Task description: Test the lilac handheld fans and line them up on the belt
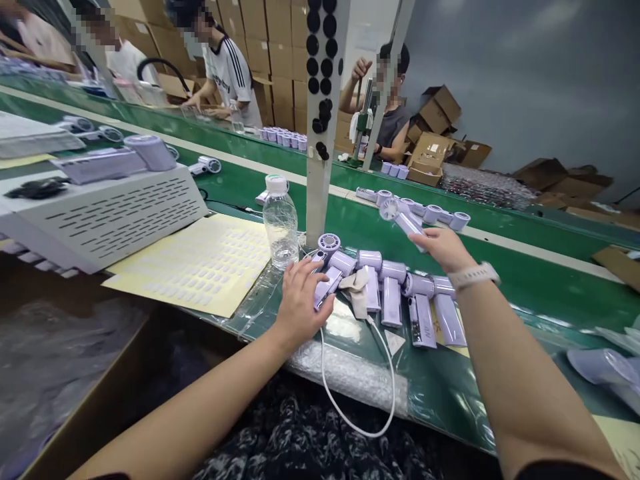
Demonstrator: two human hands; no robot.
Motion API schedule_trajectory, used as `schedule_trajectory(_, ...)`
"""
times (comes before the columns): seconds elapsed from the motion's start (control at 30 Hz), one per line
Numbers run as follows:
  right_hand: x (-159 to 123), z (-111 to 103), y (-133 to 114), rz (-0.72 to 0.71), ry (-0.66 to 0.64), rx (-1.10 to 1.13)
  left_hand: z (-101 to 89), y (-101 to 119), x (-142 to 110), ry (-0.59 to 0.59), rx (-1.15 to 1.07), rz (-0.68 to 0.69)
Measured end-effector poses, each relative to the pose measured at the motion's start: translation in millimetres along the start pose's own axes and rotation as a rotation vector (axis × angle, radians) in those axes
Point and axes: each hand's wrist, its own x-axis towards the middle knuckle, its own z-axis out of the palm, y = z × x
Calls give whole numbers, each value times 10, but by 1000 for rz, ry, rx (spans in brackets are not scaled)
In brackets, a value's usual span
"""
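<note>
My right hand (443,250) reaches out over the green belt, its fingers closed on the handle of a lavender handheld fan (407,220) with a round head. On the near worktop, my left hand (301,297) has its fingers and thumb around another lavender handheld fan (327,288), partly hidden by the hand. To its right several lavender fans (391,300) lie side by side, heads away from me. One fan (421,320) shows an opened handle with parts inside. A crumpled beige scrap (356,290) and a looped white cable (323,373) lie beside my left hand.
A clear plastic bottle (280,223) stands left of a white post (319,133). Sticker sheets (200,267) lie beside a slotted grey metal box (120,210). More fans (433,213) line the belt's far side. Co-workers (227,73) work across it; cartons (435,150) are stacked behind.
</note>
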Motion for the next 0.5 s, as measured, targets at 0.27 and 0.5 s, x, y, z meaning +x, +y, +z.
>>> schedule_trajectory(0.27,-1893,636,-828,-282,-19,-75,-23,699,-233,-174,-1399,-422)
schedule_trajectory(0.5,-1879,708,-613,-160,-158,18,-415,257,-497,-221,-1383,-676)
